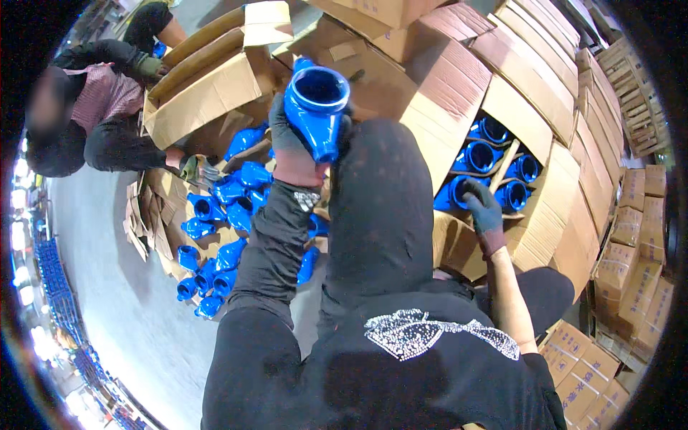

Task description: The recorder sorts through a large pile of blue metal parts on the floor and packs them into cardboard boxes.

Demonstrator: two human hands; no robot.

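My left hand (290,147), in a dark glove, is raised in front of me and grips a glossy blue pipe fitting (315,100) by its body, with the wide round mouth facing up. My right hand (484,209), also gloved, reaches into an open cardboard carton (555,208) on my right. Its fingers curl over the rim of one of several blue fittings (494,161) that stand in there between cardboard dividers. My black-clad knee (380,193) rises between the two hands.
A heap of loose blue fittings (218,222) lies on the grey floor to my left among cardboard scraps (143,215). Beyond it a crouching person (93,122) handles another open carton (208,86). Small sealed cartons (638,258) are stacked on the right.
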